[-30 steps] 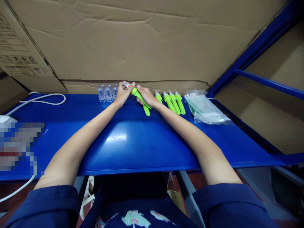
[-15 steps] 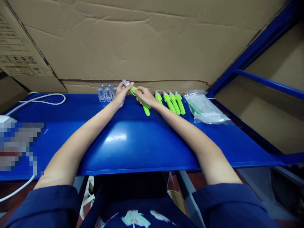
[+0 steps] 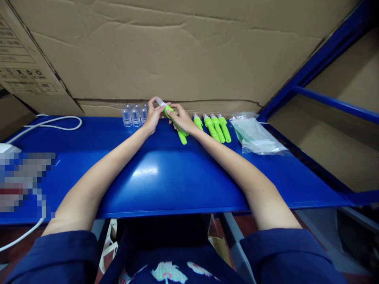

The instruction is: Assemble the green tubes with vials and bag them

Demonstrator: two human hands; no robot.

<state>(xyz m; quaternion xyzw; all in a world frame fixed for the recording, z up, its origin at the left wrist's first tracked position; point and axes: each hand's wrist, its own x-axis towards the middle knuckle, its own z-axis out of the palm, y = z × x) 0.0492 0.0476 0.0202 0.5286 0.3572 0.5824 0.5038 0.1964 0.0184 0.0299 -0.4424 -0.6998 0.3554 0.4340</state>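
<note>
A bright green pen-shaped tool (image 3: 181,136) is held over the far middle of the blue shelf (image 3: 166,177). My right hand (image 3: 181,118) is wrapped round its green body. My left hand (image 3: 152,114) pinches the clear cap (image 3: 160,102) at the tool's upper tip with thumb and fingers. Both hands meet close to the cardboard wall. Just left of my left hand stand several small clear caps (image 3: 134,115). Right of my right hand lie several more green tools (image 3: 214,127) side by side, tips toward the wall.
A clear plastic bag (image 3: 256,135) lies at the far right of the shelf. A white cable (image 3: 53,123) loops at the far left, beside a blurred patch. A large cardboard sheet (image 3: 177,51) backs the shelf. A blue frame bar (image 3: 314,59) rises at right.
My left hand's fingers have shifted up along the tool's tip and closed round the clear cap. The tool's tip has risen slightly toward the wall. My right hand keeps its hold.
</note>
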